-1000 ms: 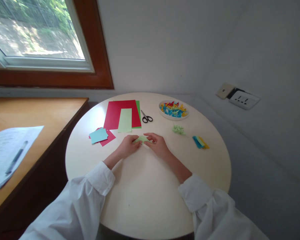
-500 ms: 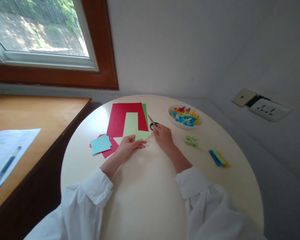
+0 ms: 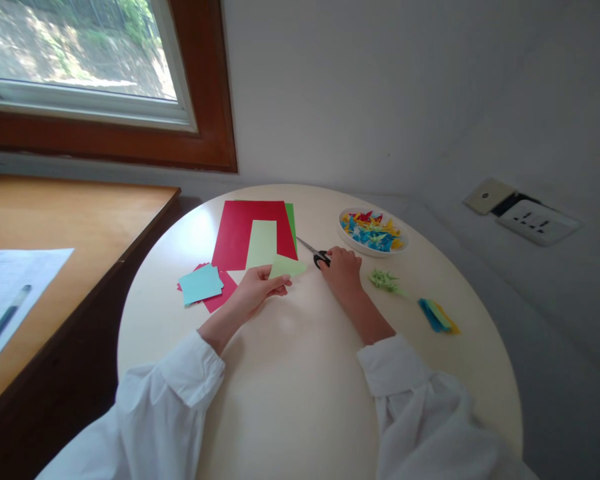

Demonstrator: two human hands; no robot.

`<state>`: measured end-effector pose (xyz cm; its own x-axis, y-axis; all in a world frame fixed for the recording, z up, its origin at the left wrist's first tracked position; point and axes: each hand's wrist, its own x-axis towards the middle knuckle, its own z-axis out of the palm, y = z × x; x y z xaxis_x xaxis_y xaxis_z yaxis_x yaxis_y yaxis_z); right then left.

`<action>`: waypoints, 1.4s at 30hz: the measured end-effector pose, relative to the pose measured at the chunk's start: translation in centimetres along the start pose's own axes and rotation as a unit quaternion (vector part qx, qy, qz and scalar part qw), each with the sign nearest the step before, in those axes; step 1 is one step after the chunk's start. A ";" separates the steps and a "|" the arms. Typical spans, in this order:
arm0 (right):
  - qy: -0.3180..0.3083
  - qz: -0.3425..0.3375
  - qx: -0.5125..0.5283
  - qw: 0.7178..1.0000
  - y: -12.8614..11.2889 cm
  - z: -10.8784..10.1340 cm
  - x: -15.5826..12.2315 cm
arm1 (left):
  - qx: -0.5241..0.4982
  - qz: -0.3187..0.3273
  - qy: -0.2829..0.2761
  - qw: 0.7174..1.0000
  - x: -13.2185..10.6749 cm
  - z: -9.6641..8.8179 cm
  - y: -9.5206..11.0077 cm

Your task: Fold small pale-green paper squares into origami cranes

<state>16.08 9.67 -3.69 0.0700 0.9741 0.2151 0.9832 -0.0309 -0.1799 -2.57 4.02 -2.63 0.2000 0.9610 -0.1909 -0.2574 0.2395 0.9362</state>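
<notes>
My left hand (image 3: 261,288) pinches a small piece of pale green paper (image 3: 286,267) between thumb and fingers, above the table. To its right, my right hand (image 3: 341,272) is closed at the black handles of a pair of scissors (image 3: 310,249), whose blades point toward the far left. Behind my left hand, a pale green paper strip (image 3: 263,241) lies over a red sheet (image 3: 235,230). The edge of a brighter green sheet (image 3: 291,223) shows beneath the red one. Light blue paper squares (image 3: 201,285) rest on red pieces (image 3: 225,293) at the left.
A white dish (image 3: 374,252) of colourful folded paper shapes stands at the back right of the round table (image 3: 290,400). Nearer lie pale green folded paper bits (image 3: 384,281) and a bundle of coloured strips (image 3: 437,316). On the wooden desk (image 3: 110,203) are papers and a pen (image 3: 5,323).
My right hand has moved right with the scissors, away from the pale green paper. My left hand has tilted that piece up a little. The camera view has shifted slightly.
</notes>
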 end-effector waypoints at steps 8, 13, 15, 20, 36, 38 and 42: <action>-0.111 0.017 0.008 0.994 1.8 -2.2 -0.4 | 0.020 0.007 -0.011 1.000 -0.3 0.4 0.3; -0.173 0.029 0.149 0.973 3.8 -3.8 -1.9 | -0.022 0.001 -0.052 0.998 -0.5 0.6 0.3; -0.238 0.049 0.351 0.904 4.5 -4.2 -3.1 | -0.028 -0.004 -0.064 0.998 -0.7 0.8 0.5; -0.297 0.100 0.669 0.674 4.2 -4.4 -6.2 | 0.018 -0.033 -0.094 0.995 -1.5 1.2 1.1; -0.236 0.100 0.631 0.732 0.4 -4.3 -9.2 | 0.071 -0.086 -0.127 0.986 -2.1 1.4 0.6; -0.201 0.116 0.648 0.725 0.3 -4.1 -9.2 | 0.007 -0.086 -0.118 0.989 -2.2 1.6 0.6; -0.151 0.160 0.686 0.694 0.1 -3.5 -9.1 | -0.037 -0.069 -0.081 0.994 -2.7 2.5 0.4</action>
<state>16.15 -0.02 -2.29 0.0058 0.9756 -0.2195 -0.1737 -0.2151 -0.9610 -0.80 1.20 -1.01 0.3857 0.8852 -0.2601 -0.2854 0.3826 0.8787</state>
